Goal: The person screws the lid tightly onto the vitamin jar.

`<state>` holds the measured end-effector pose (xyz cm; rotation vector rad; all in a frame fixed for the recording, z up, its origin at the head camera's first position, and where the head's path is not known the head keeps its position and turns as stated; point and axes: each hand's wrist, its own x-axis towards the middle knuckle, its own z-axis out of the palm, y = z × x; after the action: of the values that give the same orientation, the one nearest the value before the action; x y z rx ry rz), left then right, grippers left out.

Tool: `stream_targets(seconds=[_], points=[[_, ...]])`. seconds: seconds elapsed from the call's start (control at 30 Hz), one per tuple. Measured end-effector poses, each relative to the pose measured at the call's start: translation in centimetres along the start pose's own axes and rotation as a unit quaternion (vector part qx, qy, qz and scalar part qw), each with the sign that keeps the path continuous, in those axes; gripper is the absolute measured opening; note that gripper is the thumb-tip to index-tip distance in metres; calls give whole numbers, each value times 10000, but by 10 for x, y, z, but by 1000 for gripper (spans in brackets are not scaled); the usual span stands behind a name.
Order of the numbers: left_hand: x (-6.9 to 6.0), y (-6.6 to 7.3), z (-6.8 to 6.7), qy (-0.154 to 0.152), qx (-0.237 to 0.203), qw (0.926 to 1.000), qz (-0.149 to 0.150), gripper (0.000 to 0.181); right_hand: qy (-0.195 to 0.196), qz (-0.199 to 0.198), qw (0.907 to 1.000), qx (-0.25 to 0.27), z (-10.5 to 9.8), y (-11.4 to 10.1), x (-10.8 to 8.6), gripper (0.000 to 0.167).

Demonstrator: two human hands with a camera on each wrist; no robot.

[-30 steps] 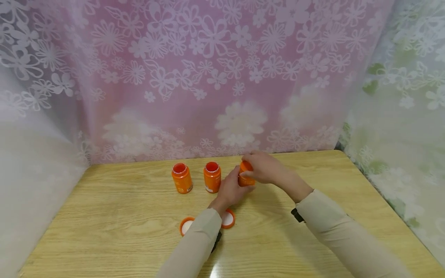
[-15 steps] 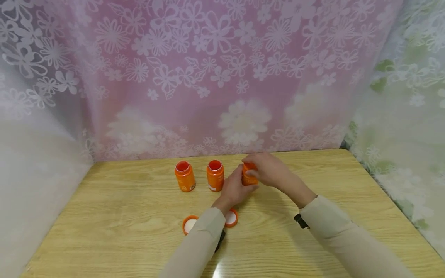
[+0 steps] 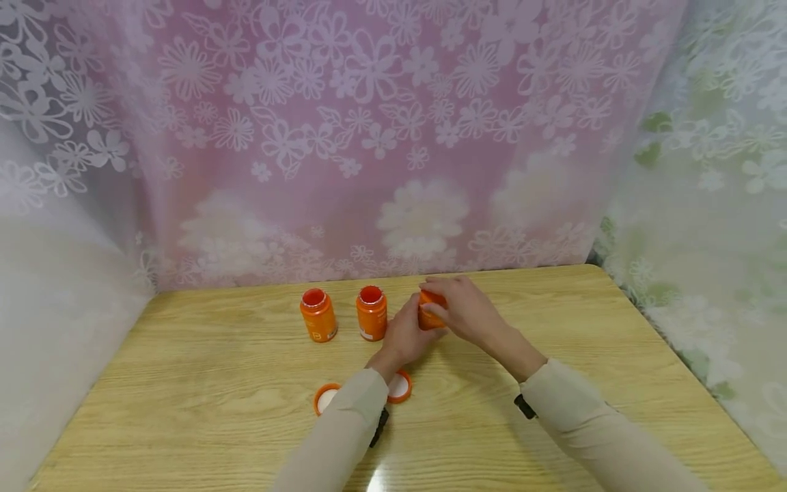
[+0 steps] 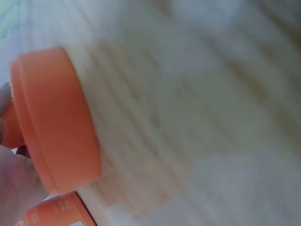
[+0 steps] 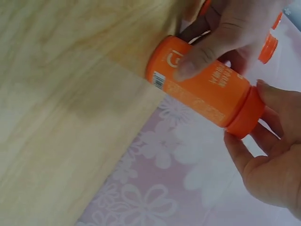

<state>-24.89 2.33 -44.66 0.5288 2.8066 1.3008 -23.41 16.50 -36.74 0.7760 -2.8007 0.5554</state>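
An orange bottle (image 5: 197, 82) stands at the back of the table, its orange lid (image 5: 247, 113) on top. My left hand (image 3: 406, 338) grips the bottle's body, thumb along its side in the right wrist view. My right hand (image 3: 470, 314) holds the lid's rim between thumb and fingers. To the left stand two more orange bottles without lids, a middle one (image 3: 371, 318) and a far-left one (image 3: 318, 321). Below them lie two loose lids, white inside up: one lid (image 3: 400, 387) beside my left wrist and another lid (image 3: 326, 398) partly hidden by my left sleeve.
The wood-grain table (image 3: 215, 383) runs back to a pink flowered curtain (image 3: 369, 171). Pale flowered curtains hang at both sides. In the left wrist view, one loose lid (image 4: 59, 122) looms close to the camera.
My right hand's fingers have shifted and turned slightly around the lid. My left hand keeps its grip on the bottle. The head view sways a little; the other bottles and lids stay put.
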Motion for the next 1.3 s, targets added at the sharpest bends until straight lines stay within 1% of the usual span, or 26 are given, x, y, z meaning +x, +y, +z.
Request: stream_targets(seconds=[0.1, 0.17, 0.23, 0.27, 0.33, 0.4, 0.5, 0.6, 0.63, 0.67, 0.7, 0.77, 0.83, 0.87, 0.93, 0.97, 1.0, 1.07, 1.13, 1.3], points=[[-1, -1, -2, -85, -97, 9999, -41, 68, 158, -135, 9998, -46, 4, 1, -1, 40], [-2, 0, -3, -158, -228, 9996, -30, 73, 200, -186, 9996, -57, 6, 1, -2, 40], [-5, 1, -5, -195, -305, 9993, -78, 80, 78, -112, 9999, 44, 7, 3, -2, 44], [-7, 2, -5, -152, -345, 9992, -89, 83, 8, -63, 9999, 158, 8, 4, -2, 46], [-12, 3, -6, -5, -366, 9992, -164, 88, -137, 70, 9990, 418, 8, 7, -3, 49], [-18, 5, -7, 209, -298, 9990, -260, 87, -226, 162, 9975, 649, 8, 11, -5, 51], [-28, 11, -11, 567, -201, 9977, -317, 79, -146, 113, 9967, 793, 5, 14, -7, 50], [-38, 19, -22, 885, -301, 9956, -76, 69, -39, 2, 9968, 804, 1, 14, -8, 50], [-41, 21, -27, 988, -335, 9945, 65, 66, 4, -24, 9968, 801, 0, 13, -8, 50], [-44, 23, -32, 1109, -312, 9929, 278, 63, 54, -64, 9967, 804, -1, 12, -8, 50], [-47, 24, -37, 1241, -239, 9908, 490, 60, 111, -104, 9966, 813, -2, 11, -7, 50], [-50, 25, -48, 1593, -10, 9828, 929, 55, 195, -155, 9965, 803, -4, 10, -7, 49], [-51, 23, -58, 2034, 360, 9704, 1254, 51, 275, -228, 9963, 786, -5, 8, -8, 49], [-51, 21, -63, 2258, 527, 9634, 1343, 50, 298, -275, 9962, 777, -6, 7, -8, 49], [-49, 18, -72, 2588, 632, 9538, 1386, 49, 339, -355, 9958, 775, -6, 4, -8, 50], [-48, 16, -77, 2705, 652, 9510, 1348, 49, 364, -411, 9954, 789, -6, 3, -8, 50], [-47, 14, -80, 2778, 671, 9497, 1279, 49, 392, -459, 9949, 810, -6, 1, -8, 50], [-45, 10, -86, 2814, 608, 9509, 1134, 52, 436, -560, 9939, 842, -6, -2, -7, 49], [-44, 7, -90, 2735, 574, 9556, 933, 55, 479, -661, 9929, 861, -5, -6, -7, 49], [-45, -2, -92, 2271, 274, 9725, 437, 66, 549, -858, 9907, 902, -3, -15, -7, 48]])
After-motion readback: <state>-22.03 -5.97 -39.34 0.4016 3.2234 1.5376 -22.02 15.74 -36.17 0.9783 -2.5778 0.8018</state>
